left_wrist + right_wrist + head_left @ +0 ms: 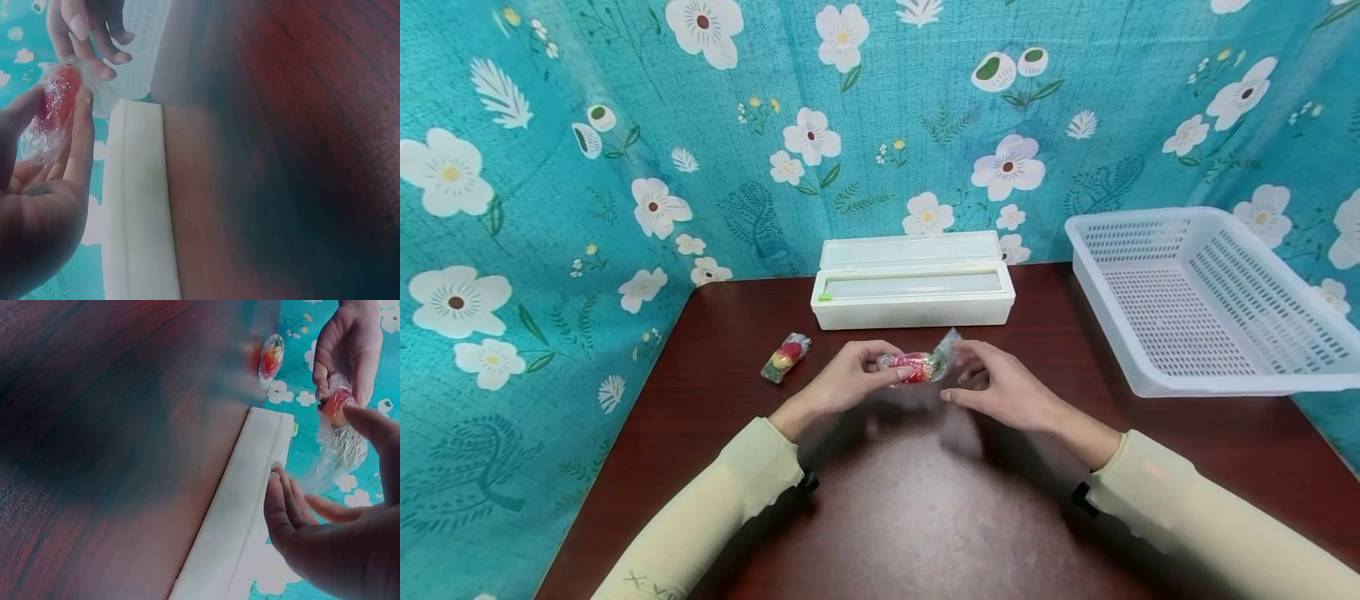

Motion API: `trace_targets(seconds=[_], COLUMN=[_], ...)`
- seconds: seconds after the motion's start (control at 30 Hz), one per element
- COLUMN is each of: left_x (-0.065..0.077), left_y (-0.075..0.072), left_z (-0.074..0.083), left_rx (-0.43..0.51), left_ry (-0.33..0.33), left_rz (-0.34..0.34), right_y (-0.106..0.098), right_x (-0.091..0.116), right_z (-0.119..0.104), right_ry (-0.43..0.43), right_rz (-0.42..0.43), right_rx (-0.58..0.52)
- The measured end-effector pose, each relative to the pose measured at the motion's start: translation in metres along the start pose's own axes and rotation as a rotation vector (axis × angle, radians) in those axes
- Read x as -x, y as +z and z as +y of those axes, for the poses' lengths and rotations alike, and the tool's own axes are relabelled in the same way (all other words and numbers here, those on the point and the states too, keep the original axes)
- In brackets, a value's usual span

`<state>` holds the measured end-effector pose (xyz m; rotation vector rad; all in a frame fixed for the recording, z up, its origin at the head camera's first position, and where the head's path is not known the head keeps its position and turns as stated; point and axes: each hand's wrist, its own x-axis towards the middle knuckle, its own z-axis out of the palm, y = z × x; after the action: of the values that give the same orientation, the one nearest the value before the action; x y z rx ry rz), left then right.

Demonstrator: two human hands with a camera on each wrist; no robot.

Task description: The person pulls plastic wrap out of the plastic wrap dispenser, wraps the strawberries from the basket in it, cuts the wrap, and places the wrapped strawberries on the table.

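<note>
A red strawberry (913, 367) with a pale yellowish end is wrapped in clear plastic film above the table. My left hand (848, 377) pinches it between thumb and fingers. The film's loose end (947, 348) sticks out to the right, beside the green leaves. My right hand (1009, 390) is at that end, its fingers loosely bent and its thumb apart from them. In the right wrist view, the right thumb lies close to the wrapped strawberry (335, 407); whether it touches cannot be told. Another film-wrapped strawberry (786, 357) lies on the table at the left.
Behind the hands stands a long white film dispenser box (913, 314), its lid (910, 250) raised and a small green piece (825, 297) at its left end. A white perforated plastic basket (1232, 384) sits at the right. Flowered turquoise cloth (880, 108) hangs behind the dark wooden table (910, 533).
</note>
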<state>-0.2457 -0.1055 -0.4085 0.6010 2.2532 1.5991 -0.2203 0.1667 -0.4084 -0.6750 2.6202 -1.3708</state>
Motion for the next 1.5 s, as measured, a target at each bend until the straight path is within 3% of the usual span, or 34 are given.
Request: trace_targets(seconds=[0.2, 0.4, 0.53, 0.77, 0.97, 1.5], left_x=[0.000, 0.000, -0.001, 0.000, -0.001, -0.002], left_y=[0.004, 0.005, 0.005, 0.006, 0.004, 0.007], left_z=[0.000, 0.001, 0.001, -0.001, -0.004, -0.004], left_rx=[0.012, -0.028, -0.034, -0.031, -0.038, 0.014], left_ry=[0.024, 0.053, 0.051, 0.028, 0.038, 0.009], left_rz=[-0.031, -0.044, -0.047, -0.056, -0.051, -0.069], right_y=[0.002, 0.006, 0.006, 0.006, 0.005, 0.006], right_x=[-0.001, -0.002, -0.002, -0.002, -0.003, -0.002], right_z=[0.002, 0.009, 0.009, 0.007, 0.012, 0.011], right_ry=[-0.002, -0.152, -0.210, -0.172, -0.161, -0.070], right_rz=[0.001, 0.095, 0.092, 0.020, 0.027, -0.120], right_rx=[0.006, 0.118, 0.123, 0.107, 0.111, -0.137])
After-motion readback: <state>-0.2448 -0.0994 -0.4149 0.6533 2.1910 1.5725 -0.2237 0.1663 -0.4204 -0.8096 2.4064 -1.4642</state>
